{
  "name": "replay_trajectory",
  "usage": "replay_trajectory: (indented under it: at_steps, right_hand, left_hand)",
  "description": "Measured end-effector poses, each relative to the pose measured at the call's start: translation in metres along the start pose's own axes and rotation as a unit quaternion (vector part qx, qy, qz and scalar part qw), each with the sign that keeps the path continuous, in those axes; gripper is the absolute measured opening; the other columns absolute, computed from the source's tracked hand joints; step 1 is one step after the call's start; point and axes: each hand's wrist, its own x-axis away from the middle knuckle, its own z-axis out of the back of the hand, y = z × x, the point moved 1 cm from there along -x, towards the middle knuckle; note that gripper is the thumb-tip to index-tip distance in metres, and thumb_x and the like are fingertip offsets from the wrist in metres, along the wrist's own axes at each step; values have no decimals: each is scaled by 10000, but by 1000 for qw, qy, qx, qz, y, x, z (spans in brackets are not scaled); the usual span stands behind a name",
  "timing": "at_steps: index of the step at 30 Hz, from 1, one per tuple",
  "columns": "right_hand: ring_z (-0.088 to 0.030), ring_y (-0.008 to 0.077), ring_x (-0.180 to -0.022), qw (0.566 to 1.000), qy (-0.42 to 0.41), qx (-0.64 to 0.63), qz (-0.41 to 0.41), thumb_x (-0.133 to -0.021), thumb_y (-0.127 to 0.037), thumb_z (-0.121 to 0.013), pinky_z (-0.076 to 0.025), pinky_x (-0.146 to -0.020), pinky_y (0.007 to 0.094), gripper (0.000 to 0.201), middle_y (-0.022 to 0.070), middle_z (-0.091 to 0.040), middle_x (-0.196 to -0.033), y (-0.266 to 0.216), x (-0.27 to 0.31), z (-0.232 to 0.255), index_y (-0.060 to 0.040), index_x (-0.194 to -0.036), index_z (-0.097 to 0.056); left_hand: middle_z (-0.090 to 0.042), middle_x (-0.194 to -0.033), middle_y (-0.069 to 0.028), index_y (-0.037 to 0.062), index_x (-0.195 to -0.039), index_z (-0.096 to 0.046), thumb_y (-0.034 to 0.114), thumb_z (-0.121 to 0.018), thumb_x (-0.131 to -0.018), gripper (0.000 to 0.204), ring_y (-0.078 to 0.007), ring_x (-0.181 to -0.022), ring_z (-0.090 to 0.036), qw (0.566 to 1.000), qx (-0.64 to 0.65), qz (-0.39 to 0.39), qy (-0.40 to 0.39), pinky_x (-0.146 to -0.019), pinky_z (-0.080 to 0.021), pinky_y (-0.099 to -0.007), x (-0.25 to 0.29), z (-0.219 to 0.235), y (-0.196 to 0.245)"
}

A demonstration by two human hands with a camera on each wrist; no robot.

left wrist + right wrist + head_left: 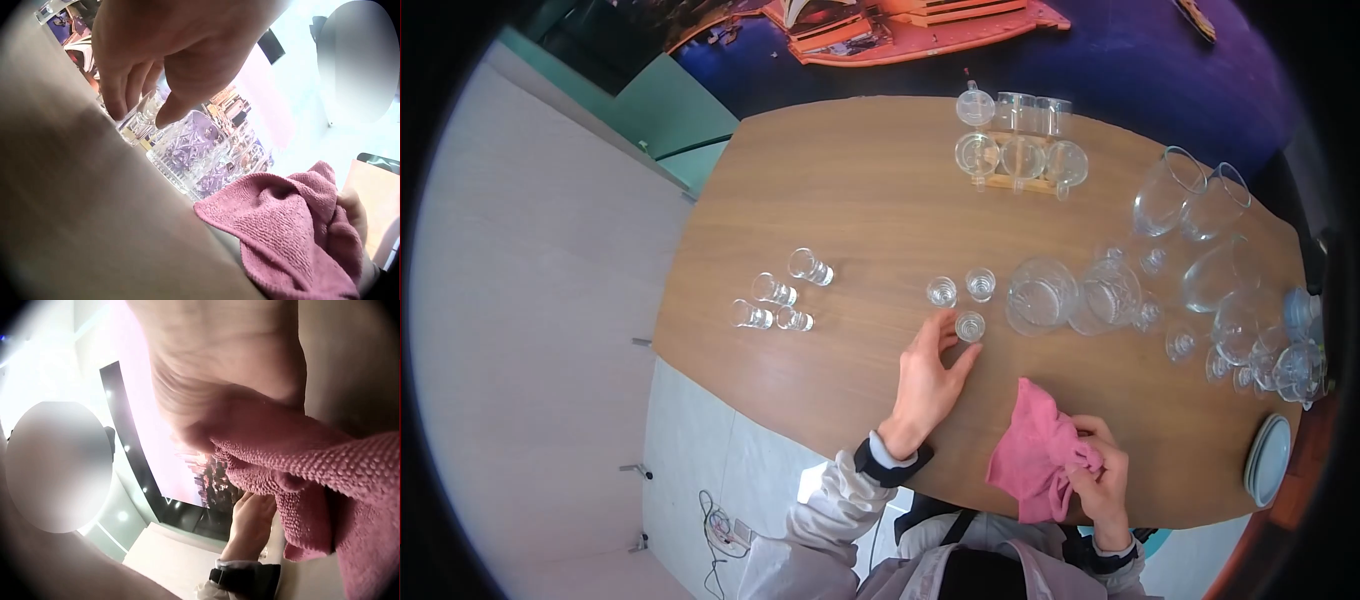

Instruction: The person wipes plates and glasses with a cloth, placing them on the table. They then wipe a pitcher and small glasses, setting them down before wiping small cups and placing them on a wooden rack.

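My left hand (928,385) reaches over the table to a small clear shot glass (970,326), with fingertips at one side of it and the thumb at the other. The left wrist view shows this glass (139,125) low between fingers and thumb, at the tabletop. Two more shot glasses (941,292) (980,285) stand just beyond. My right hand (1103,478) grips a bunched pink cloth (1035,450), which hangs by the table's near edge. In the right wrist view the cloth (312,481) covers much of the fingers.
Several shot glasses (776,290) are grouped at left on the wooden table (860,180). Right of centre stand two larger cut-glass vessels (1042,297) (1106,297). Glass cups on a wooden rack (1020,186) are at the back, stemmed glasses (1170,190) at right, and stacked plates (1268,460) near the right edge.
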Motion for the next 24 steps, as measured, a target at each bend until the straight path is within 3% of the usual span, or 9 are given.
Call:
replay_trajectory:
  at_steps: [3, 5, 7, 9, 15, 19, 21, 22, 24]
  right_hand:
    - [-607, 242, -934, 997, 46, 49, 23, -723, -56, -646, -477, -824, 334, 233, 174, -619, -1072, -5, -1, 6, 102, -894, -644]
    - [-591, 226, -813, 980, 129, 143, 58, -732, -69, -640, -459, -739, 327, 224, 147, -632, -935, 0, 3, 16, 96, -883, -644]
    - [-550, 169, -750, 975, 180, 109, 75, -794, -102, -639, -428, -687, 309, 198, 96, -626, -836, 7, 6, 18, 76, -879, -655]
    - [-537, 123, -791, 980, 186, 55, -40, -871, -148, -628, -436, -708, 294, 216, 65, -632, -856, 24, 15, 30, 60, -924, -657]
    - [-545, 91, -836, 982, 184, -45, -8, -939, -170, -609, -456, -754, 277, 257, 33, -638, -912, 17, 10, 14, 54, -1062, -632]
    - [-555, 87, -839, 962, 247, -113, 3, -965, -171, -589, -458, -753, 270, 255, 36, -646, -939, 9, 13, 2, 48, -1093, -621]
    - [-571, 91, -850, 969, 226, -103, 3, -980, -185, -580, -465, -762, 264, 270, 41, -651, -954, -1, 19, -3, 48, -1115, -603]
    - [-616, 109, -877, 977, 203, -68, 15, -994, -182, -524, -486, -788, 262, 259, 77, -676, -966, -9, 22, -12, 46, -1089, -603]
    - [-644, 193, -1002, 998, 29, -49, 36, -966, -133, -503, -504, -873, 332, 294, 156, -667, -1101, -25, 15, -23, 60, -1170, -591]
  left_hand:
    - [-704, -953, -110, 8, -1113, -622, 54, -744, -839, 304, -189, -823, -691, 989, -150, 10, 12, -735, -554, -305, 26, 29, 1]
    - [-671, -865, -91, 21, -1060, -638, 53, -724, -850, 230, -160, -687, -628, 980, -183, 29, 77, -628, -520, -294, 38, 61, -5]
    - [-657, -841, -92, 19, -1037, -633, 56, -696, -870, 182, -151, -620, -580, 949, -274, 19, 153, -576, -485, -289, 33, 102, -14]
    - [-651, -819, -102, 12, -1042, -644, 65, -682, -882, 173, -168, -592, -582, 917, -341, 4, 205, -566, -482, -298, 17, 135, -11]
    - [-616, -829, -160, -3, -1063, -665, 90, -658, -903, 186, -238, -587, -576, 912, -377, -19, 159, -553, -471, -358, -12, 163, -46]
    - [-633, -809, -177, -15, -1021, -681, 91, -661, -907, 157, -218, -591, -593, 919, -368, -24, 137, -559, -473, -337, -9, 161, -42]
    - [-671, -776, -142, -23, -970, -697, 107, -666, -927, 141, -163, -619, -615, 963, -250, 72, 76, -574, -484, -293, 9, 155, -15]
    - [-680, -760, -110, -23, -975, -699, 121, -662, -941, 152, -135, -642, -617, 981, -152, 118, 35, -585, -487, -268, 21, 147, -9]
    - [-686, -775, -62, -25, -982, -699, 115, -648, -961, 151, -104, -678, -624, 985, 16, 166, -50, -609, -499, -237, 49, 118, 8]
